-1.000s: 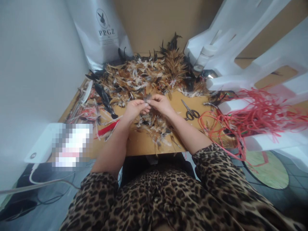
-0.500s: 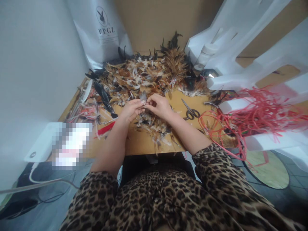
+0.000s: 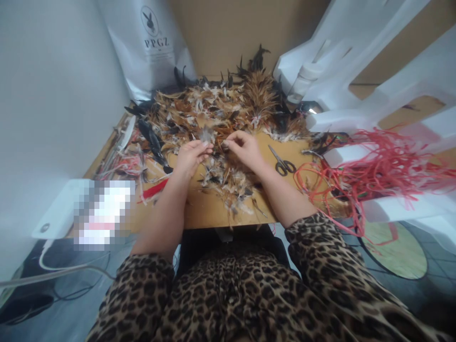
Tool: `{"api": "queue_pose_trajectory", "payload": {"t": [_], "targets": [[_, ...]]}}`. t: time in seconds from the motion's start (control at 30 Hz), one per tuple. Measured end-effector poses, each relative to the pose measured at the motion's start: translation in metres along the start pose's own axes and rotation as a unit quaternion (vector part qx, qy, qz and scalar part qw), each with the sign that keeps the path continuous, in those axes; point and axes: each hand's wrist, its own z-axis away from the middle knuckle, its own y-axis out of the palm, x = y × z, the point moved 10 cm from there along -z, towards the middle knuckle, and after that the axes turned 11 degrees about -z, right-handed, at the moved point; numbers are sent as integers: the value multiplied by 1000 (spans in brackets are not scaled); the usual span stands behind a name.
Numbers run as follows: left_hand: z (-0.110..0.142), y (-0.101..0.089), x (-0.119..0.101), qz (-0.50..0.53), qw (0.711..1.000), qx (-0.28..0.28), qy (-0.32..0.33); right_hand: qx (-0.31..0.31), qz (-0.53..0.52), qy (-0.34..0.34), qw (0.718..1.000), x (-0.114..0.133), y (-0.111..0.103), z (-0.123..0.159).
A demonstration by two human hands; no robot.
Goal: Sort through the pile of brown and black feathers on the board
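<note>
My left hand [image 3: 192, 155] is closed in a pinch on a small greyish feather [image 3: 205, 135], whose fluffy end points up past the fingertips. A short gap to the right, my right hand [image 3: 243, 148] has its thumb and forefinger pressed together; a small dark bit seems to show at the fingertips, too small to name. Behind both hands spreads a large pile of brown, white and black feathers [image 3: 203, 107]. Below them, near the table's front edge, lies a smaller heap of loose feathers [image 3: 228, 183].
Black-handled scissors [image 3: 283, 164] lie right of my right hand. Tangled red strips [image 3: 392, 166] hang over white foam pieces [image 3: 342, 154] further right. Leftward are a red strip [image 3: 156, 190], a white device [image 3: 59, 209] with a cable, and a silver bag [image 3: 153, 57] behind.
My right hand has moved right, away from my left hand, so the fingertips that met are now apart. The left hand stays nearly in place with the feather.
</note>
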Motion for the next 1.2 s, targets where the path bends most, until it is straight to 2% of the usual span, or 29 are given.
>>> {"api": "queue_pose_trajectory", "payload": {"t": [0.07,0.13,0.23,0.3,0.37,0.43,0.53,0.6,0.7,0.8,0.9,0.97,1.03,1.13,1.2], "targets": [[-1,-6,-4,5,1000,-23,17,-30,-37,43,998,-13,-15,-4],[-2,-10,-6,10,999,-35,24,-28,-82,90,992,-26,-22,-7],[-3,-15,-9,19,998,-48,32,18,-129,140,982,-39,-18,-7],[-4,-20,-13,31,997,-59,41,61,-129,137,980,-37,-7,-5],[-5,-26,-16,51,995,-70,50,118,-103,97,983,-26,9,-1],[-6,-32,-18,73,993,-78,56,194,-55,20,979,-7,32,6],[-8,-37,-17,102,990,-84,50,309,39,-112,944,20,72,29],[-9,-38,-16,110,989,-84,41,361,100,-147,915,27,92,44],[-8,-37,-15,110,990,-84,34,421,183,-110,881,19,104,55],[-7,-36,-15,113,990,-84,33,460,234,1,857,0,86,55],[-7,-35,-14,110,990,-85,28,452,249,117,848,-18,51,47],[-7,-34,-14,106,990,-85,24,437,219,164,857,-24,35,42],[-7,-33,-14,103,991,-82,23,399,172,176,883,-26,27,34],[-7,-32,-14,100,992,-78,23,270,124,151,943,-28,19,15],[-7,-31,-14,100,992,-76,24,211,127,130,960,-30,18,9]]}}
